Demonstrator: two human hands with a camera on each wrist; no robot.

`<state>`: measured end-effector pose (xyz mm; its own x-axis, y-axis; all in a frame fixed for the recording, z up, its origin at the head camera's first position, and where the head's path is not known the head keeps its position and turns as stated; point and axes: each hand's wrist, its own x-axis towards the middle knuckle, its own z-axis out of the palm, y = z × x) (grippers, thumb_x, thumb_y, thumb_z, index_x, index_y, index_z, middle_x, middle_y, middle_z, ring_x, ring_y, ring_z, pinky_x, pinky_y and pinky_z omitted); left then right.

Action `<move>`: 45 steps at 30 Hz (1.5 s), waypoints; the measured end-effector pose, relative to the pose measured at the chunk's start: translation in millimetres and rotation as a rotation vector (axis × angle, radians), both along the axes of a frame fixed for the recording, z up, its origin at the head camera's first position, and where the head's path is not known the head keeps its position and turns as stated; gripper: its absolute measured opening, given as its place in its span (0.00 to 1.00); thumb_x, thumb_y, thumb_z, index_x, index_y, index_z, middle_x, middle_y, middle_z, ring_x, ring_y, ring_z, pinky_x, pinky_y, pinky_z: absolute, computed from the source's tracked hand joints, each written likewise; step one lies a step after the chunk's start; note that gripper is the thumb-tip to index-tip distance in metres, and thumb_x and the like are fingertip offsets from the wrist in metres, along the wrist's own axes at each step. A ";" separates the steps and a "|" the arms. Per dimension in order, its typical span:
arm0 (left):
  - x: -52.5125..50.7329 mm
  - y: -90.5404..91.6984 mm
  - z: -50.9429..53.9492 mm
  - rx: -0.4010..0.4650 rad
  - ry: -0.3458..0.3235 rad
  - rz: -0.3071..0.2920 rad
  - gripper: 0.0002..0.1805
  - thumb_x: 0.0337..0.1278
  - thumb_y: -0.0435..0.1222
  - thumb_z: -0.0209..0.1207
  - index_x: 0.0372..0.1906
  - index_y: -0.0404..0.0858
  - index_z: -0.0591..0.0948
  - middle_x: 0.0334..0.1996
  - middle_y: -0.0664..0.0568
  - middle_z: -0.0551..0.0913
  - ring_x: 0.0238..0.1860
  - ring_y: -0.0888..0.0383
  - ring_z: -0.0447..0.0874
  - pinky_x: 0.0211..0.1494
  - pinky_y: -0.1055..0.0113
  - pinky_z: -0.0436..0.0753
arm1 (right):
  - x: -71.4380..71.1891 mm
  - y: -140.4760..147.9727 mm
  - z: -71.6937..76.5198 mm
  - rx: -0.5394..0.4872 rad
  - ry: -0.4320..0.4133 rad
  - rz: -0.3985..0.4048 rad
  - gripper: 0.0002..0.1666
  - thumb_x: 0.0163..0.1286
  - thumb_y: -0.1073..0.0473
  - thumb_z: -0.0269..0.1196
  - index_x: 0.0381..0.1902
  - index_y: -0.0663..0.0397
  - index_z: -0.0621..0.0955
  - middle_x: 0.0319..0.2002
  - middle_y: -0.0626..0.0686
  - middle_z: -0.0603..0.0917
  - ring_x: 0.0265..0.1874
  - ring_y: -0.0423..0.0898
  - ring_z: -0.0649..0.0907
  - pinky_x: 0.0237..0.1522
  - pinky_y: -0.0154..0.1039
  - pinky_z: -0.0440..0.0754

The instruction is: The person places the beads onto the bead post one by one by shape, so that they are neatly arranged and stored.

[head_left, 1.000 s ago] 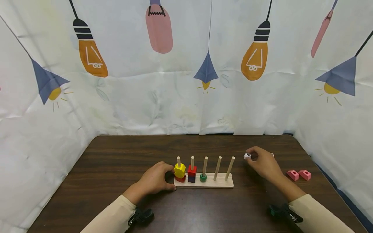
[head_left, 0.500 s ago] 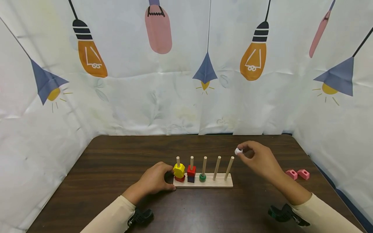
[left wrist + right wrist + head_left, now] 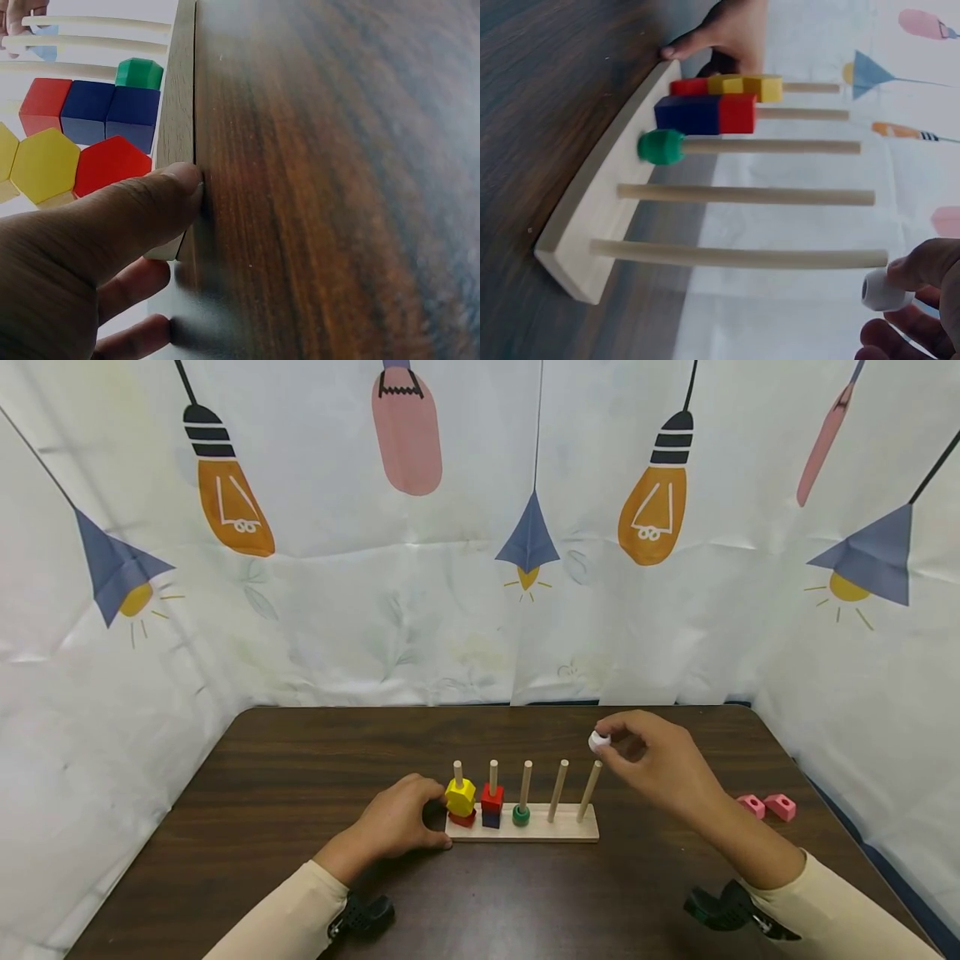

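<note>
My left hand (image 3: pixel 397 817) holds the left end of a wooden peg board (image 3: pixel 555 833), its thumb on the front edge. Between thumb and fingers of my right hand (image 3: pixel 663 768) is a white bead (image 3: pixel 885 291) with a hole, at the tip of the rightmost peg (image 3: pixel 780 257); whether they touch I cannot tell. The leftmost peg bears yellow hexagonal blocks (image 3: pixel 46 165) above a red one (image 3: pixel 112 163). A red cube (image 3: pixel 737 114) tops two dark blue cubes (image 3: pixel 88 112) on the second peg. A green bead (image 3: pixel 660 146) sits at the third peg's foot.
Two pink blocks (image 3: pixel 780 807) with holes lie on the dark wooden table (image 3: pixel 300 760) at the right, beside my right forearm. Behind and around the table hangs a white curtain (image 3: pixel 337 627) printed with lamps and bulbs.
My right hand has carried the white bead leftward and up, from right of the board to the tip of the rightmost peg. My left hand keeps its place on the board.
</note>
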<state>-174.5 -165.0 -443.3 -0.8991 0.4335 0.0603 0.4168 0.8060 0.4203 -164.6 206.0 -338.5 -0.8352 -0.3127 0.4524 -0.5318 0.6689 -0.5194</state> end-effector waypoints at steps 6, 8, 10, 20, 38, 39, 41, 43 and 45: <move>-0.7 -0.1 -0.4 -0.001 0.005 0.002 0.24 0.36 0.49 0.83 0.40 0.48 0.84 0.41 0.59 0.80 0.43 0.59 0.77 0.45 0.53 0.81 | -0.8 -8.0 7.2 0.002 0.014 0.030 0.15 0.63 0.65 0.74 0.47 0.52 0.85 0.40 0.45 0.86 0.35 0.41 0.85 0.37 0.41 0.84; -0.6 0.1 0.1 -0.001 0.002 0.004 0.24 0.36 0.49 0.83 0.40 0.48 0.84 0.41 0.59 0.80 0.44 0.58 0.77 0.45 0.52 0.81 | -1.5 -11.4 8.4 0.002 0.021 0.049 0.14 0.63 0.66 0.74 0.46 0.52 0.85 0.40 0.45 0.86 0.35 0.41 0.85 0.37 0.42 0.84; -0.6 0.3 0.3 0.002 -0.001 0.001 0.24 0.36 0.49 0.83 0.40 0.48 0.84 0.42 0.58 0.80 0.44 0.58 0.77 0.45 0.52 0.81 | -1.5 -14.4 9.3 -0.002 0.026 0.067 0.14 0.63 0.66 0.74 0.46 0.52 0.85 0.40 0.45 0.86 0.35 0.40 0.85 0.36 0.41 0.84; -0.1 0.8 3.0 -0.007 -0.022 0.002 0.24 0.37 0.49 0.82 0.41 0.48 0.84 0.43 0.57 0.80 0.44 0.57 0.78 0.45 0.50 0.81 | 0.6 -29.7 11.4 -0.015 0.007 0.131 0.15 0.63 0.66 0.74 0.47 0.51 0.85 0.42 0.44 0.85 0.36 0.39 0.85 0.38 0.41 0.84; -0.7 1.5 2.1 -0.009 -0.011 -0.001 0.25 0.37 0.49 0.83 0.40 0.47 0.83 0.41 0.58 0.80 0.44 0.57 0.78 0.44 0.51 0.81 | 5.5 -56.7 8.3 -0.049 -0.014 0.177 0.19 0.62 0.67 0.74 0.50 0.53 0.84 0.42 0.43 0.84 0.37 0.40 0.85 0.39 0.40 0.84; -0.8 1.5 2.0 -0.009 -0.010 -0.001 0.25 0.37 0.49 0.83 0.40 0.47 0.83 0.41 0.58 0.80 0.44 0.57 0.78 0.44 0.51 0.81 | 6.1 -58.1 8.2 -0.052 -0.021 0.176 0.19 0.62 0.67 0.74 0.51 0.53 0.84 0.42 0.43 0.84 0.37 0.40 0.84 0.38 0.40 0.84; -0.8 1.4 1.8 -0.008 -0.010 -0.002 0.25 0.36 0.49 0.83 0.40 0.48 0.83 0.42 0.58 0.80 0.45 0.57 0.78 0.44 0.50 0.81 | 6.7 -61.1 7.6 -0.064 -0.041 0.178 0.20 0.62 0.67 0.74 0.51 0.54 0.84 0.42 0.43 0.84 0.36 0.39 0.84 0.38 0.41 0.84; -0.7 1.3 1.9 -0.007 -0.009 0.000 0.25 0.36 0.49 0.83 0.40 0.48 0.84 0.42 0.58 0.80 0.45 0.57 0.78 0.44 0.50 0.81 | 7.4 -63.9 6.7 -0.071 -0.061 0.180 0.20 0.62 0.67 0.74 0.52 0.54 0.84 0.42 0.43 0.84 0.36 0.38 0.84 0.37 0.41 0.84; -0.7 1.3 2.0 -0.007 -0.008 0.001 0.25 0.36 0.49 0.83 0.40 0.48 0.84 0.42 0.58 0.80 0.45 0.56 0.78 0.44 0.50 0.81 | 7.9 -66.7 5.6 -0.076 -0.080 0.178 0.20 0.62 0.67 0.74 0.52 0.54 0.83 0.42 0.43 0.84 0.36 0.37 0.83 0.38 0.40 0.84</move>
<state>-175.3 -163.7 -441.3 -0.9001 0.4328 0.0504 0.4126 0.8093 0.4182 -156.6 139.3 -332.9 -0.8040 -0.4263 0.4145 -0.5931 0.5253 -0.6102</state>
